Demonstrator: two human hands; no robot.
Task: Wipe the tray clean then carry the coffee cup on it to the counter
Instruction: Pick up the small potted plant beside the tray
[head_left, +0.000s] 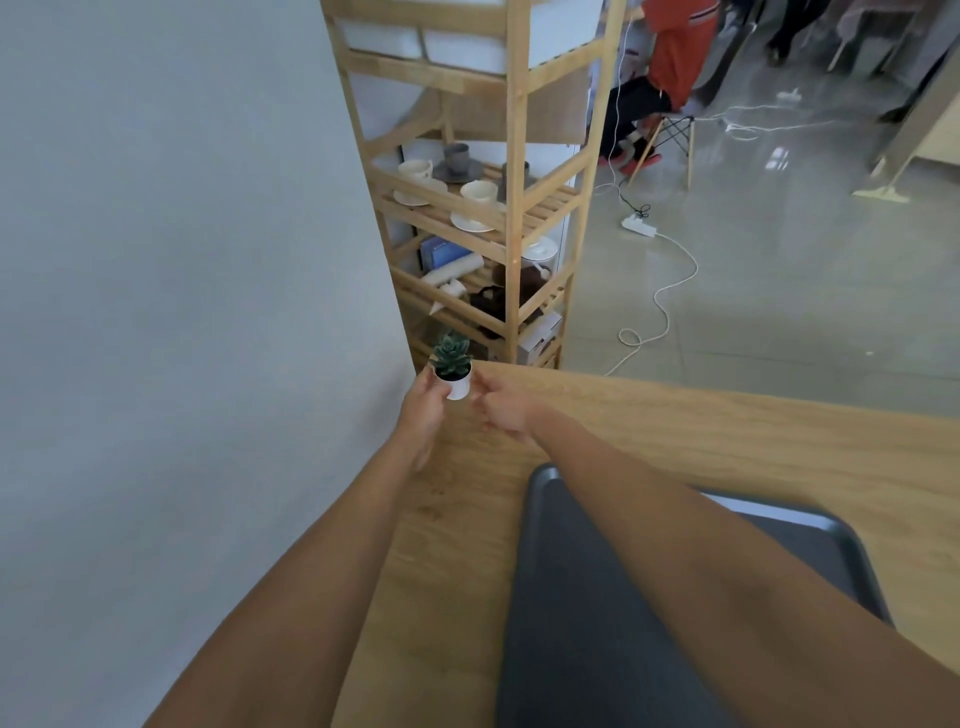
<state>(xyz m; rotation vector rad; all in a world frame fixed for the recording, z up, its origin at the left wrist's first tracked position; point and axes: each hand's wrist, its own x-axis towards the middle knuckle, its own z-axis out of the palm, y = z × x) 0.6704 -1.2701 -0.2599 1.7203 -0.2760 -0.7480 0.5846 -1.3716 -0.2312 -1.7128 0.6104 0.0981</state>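
Both arms reach to the far left corner of the wooden table. The left hand cups the side of a small white pot holding a succulent; its fingers are curled around the pot wall. The right hand sits just beside the pot with fingers loosely bent; contact with the pot cannot be confirmed.

The dark tray lies flat on the table nearer the person, partly under the right forearm. Its visible surface is bare. No coffee cup stands on it, and no cloth is in view. Cups and saucers rest on the wooden shelf unit beyond the table.

Hazards:
- The pot stands close to the table corner. A loose hold probably tips it over the edge.
- The right forearm hangs above the tray and may nudge it.
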